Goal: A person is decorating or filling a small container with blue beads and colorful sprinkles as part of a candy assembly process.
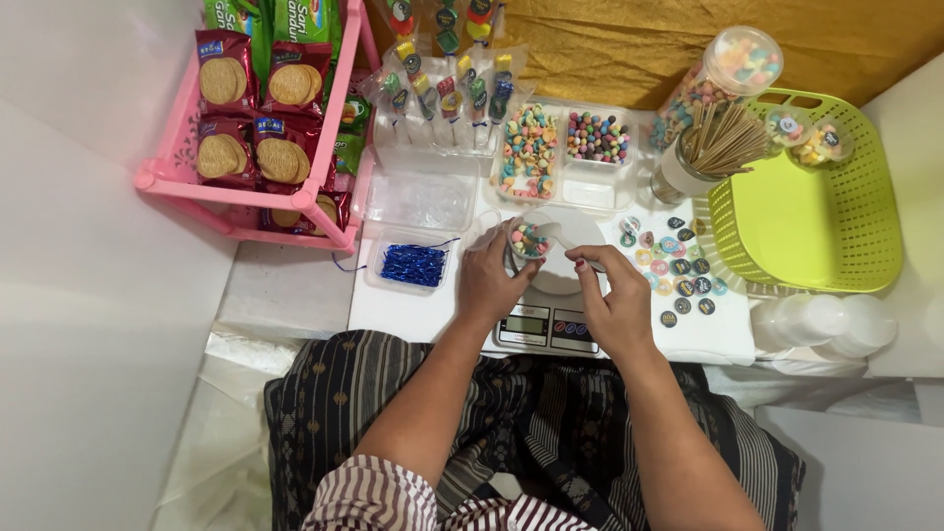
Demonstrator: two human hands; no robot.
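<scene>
Cradling a small clear cup [529, 241] of pastel candies, the left hand [489, 280] wraps round its near side, fingers curled and holding it. That cup stands upright, mouth facing up toward the camera, right over the white platform of the kitchen scale [551, 305] at the middle of the worktop [413, 310]. Over on the other side, the right hand [615, 300] pinches a white spoon [560, 236], thumb and forefinger closed on the handle. The spoon's long axis runs from the fingertips leftward and away, bowl end pointing at the cup and lying at its rim; whether it touches is hard to tell. Both forearms come up from the lap and angle inward, wrists close together above the scale's display.

Just beyond the cup sits a divided clear tray [562, 147] with candy mix in two compartments. To the left lies a shallow tub of blue twist ties [413, 264]. Round stickers [677, 270] scatter just right of the scale, near a lime green basket [826, 197]. A pink rack [258, 197] of biscuit packets stands well off to the left.
</scene>
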